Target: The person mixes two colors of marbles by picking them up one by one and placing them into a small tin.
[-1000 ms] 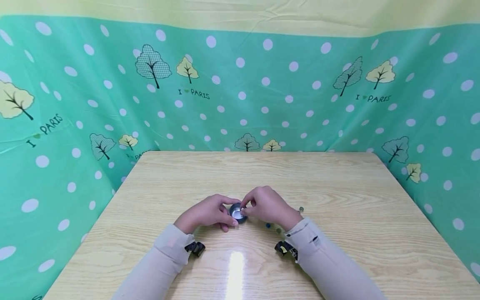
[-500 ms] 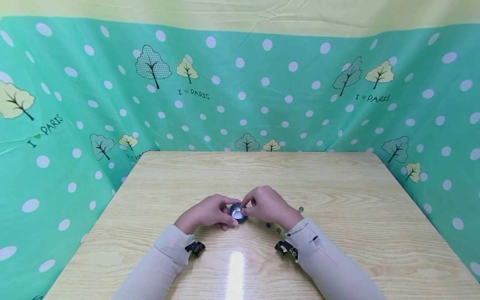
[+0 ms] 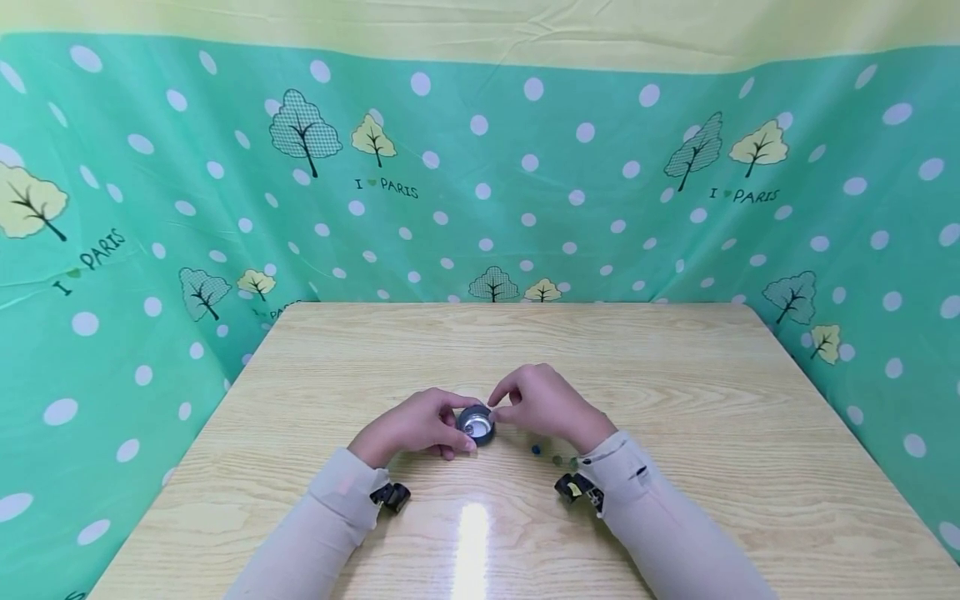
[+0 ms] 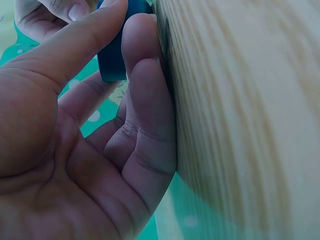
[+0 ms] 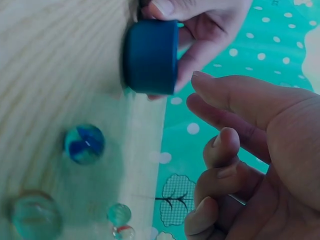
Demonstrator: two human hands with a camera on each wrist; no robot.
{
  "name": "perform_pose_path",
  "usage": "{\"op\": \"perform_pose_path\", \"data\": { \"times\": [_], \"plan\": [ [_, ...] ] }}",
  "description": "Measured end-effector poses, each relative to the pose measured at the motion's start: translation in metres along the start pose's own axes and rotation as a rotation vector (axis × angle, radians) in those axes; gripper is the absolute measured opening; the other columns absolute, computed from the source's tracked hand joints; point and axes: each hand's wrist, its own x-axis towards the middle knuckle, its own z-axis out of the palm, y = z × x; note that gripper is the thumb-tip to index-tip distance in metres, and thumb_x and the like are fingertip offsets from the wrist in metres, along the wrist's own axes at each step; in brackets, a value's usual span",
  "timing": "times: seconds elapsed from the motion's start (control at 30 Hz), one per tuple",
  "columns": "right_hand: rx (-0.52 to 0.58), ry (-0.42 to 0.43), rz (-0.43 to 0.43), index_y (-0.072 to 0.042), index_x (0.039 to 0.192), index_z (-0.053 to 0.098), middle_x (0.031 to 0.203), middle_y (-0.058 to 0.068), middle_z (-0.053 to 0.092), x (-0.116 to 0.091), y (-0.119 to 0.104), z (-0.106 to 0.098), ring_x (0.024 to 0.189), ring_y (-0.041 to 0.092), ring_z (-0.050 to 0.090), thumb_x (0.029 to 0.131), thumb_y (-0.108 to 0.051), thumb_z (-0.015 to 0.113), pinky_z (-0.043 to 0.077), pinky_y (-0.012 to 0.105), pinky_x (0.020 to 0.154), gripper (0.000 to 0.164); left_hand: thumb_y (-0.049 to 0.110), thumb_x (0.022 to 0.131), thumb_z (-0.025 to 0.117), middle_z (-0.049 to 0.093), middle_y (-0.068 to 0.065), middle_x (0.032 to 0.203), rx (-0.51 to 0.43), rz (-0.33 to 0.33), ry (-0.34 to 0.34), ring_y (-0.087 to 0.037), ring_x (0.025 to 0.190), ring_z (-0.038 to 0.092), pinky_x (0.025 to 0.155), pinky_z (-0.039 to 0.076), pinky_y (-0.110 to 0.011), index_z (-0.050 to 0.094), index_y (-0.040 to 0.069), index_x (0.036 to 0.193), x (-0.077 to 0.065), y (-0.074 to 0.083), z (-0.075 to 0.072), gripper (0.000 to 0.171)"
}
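A small round cup (image 3: 488, 438), dark blue outside and silvery inside, stands on the table. My left hand (image 3: 422, 425) grips it by the side, thumb in front and forefinger behind. One small glassy ball, apparently a marble (image 3: 470, 430), shows inside the cup. Just right of the rim is my right hand (image 3: 546, 406), its thumb and forefinger apart and the other fingers loosely bent, with nothing held. In the right wrist view a blue swirled marble (image 5: 85, 144) and a pale green marble (image 5: 37, 217) lie on the wood near the cup (image 5: 151, 57).
Farther off in the right wrist view lie a small green marble (image 5: 119, 214) and a red-streaked clear marble (image 5: 124, 232). The wooden table (image 3: 637, 358) is backed by a green dotted curtain (image 3: 487, 167). A strip of light glares on the table's near part.
My right thumb and forefinger were together inside the cup; they have parted and drawn back up and right. A marble now shows in the cup. My left hand keeps its grip.
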Motion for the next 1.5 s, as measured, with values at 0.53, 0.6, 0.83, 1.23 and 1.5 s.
{"op": "perform_pose_path", "data": {
  "times": [0.53, 0.6, 0.83, 1.23, 1.5],
  "plan": [
    [0.075, 0.028, 0.056, -0.028, 0.095, 0.083, 0.078, -0.003, 0.066, -0.009, 0.018, -0.039, 0.069, 0.016, 0.057, 0.089, -0.027, 0.083, 0.05, 0.033, 0.062, 0.006, 0.024, 0.082, 0.091, 0.067, -0.011, 0.073, -0.008, -0.017, 0.019, -0.022, 0.059, 0.071, 0.061, 0.061, -0.037, 0.062, 0.017, 0.145, 0.001, -0.001, 0.001, 0.07],
    [0.076, 0.035, 0.049, -0.029, 0.095, 0.083, 0.079, -0.004, 0.067, -0.01, 0.021, -0.043, 0.072, 0.017, 0.058, 0.089, -0.027, 0.082, 0.05, 0.034, 0.063, 0.006, 0.023, 0.082, 0.09, 0.066, -0.012, 0.073, -0.007, -0.017, 0.022, -0.022, 0.06, 0.071, 0.061, 0.061, -0.037, 0.062, 0.017, 0.145, 0.002, -0.001, 0.002, 0.07],
    [0.082, 0.026, 0.066, -0.023, 0.103, 0.083, 0.084, -0.005, 0.07, -0.013, 0.034, -0.055, 0.077, 0.018, 0.06, 0.09, -0.028, 0.082, 0.052, 0.034, 0.066, 0.014, 0.023, 0.082, 0.09, 0.065, -0.01, 0.075, 0.005, -0.028, 0.023, -0.023, 0.062, 0.072, 0.062, 0.061, -0.037, 0.06, 0.018, 0.147, 0.003, -0.001, 0.002, 0.071],
    [0.062, -0.114, 0.099, -0.022, 0.092, 0.083, 0.087, -0.009, 0.074, -0.019, 0.052, -0.063, 0.082, 0.015, 0.066, 0.086, -0.025, 0.085, 0.054, 0.034, 0.075, 0.007, 0.022, 0.082, 0.09, 0.063, -0.011, 0.076, -0.001, -0.019, 0.025, -0.024, 0.061, 0.072, 0.062, 0.061, -0.037, 0.06, 0.018, 0.146, 0.001, -0.002, 0.003, 0.071],
    [0.07, -0.142, 0.184, -0.019, 0.094, 0.082, 0.083, -0.005, 0.073, -0.018, 0.061, -0.057, 0.078, 0.018, 0.064, 0.085, -0.018, 0.086, 0.053, 0.034, 0.071, 0.01, 0.023, 0.083, 0.09, 0.065, -0.011, 0.075, -0.006, -0.019, 0.014, -0.023, 0.06, 0.071, 0.062, 0.061, -0.037, 0.06, 0.018, 0.147, 0.001, -0.002, 0.002, 0.071]
  ]
}}
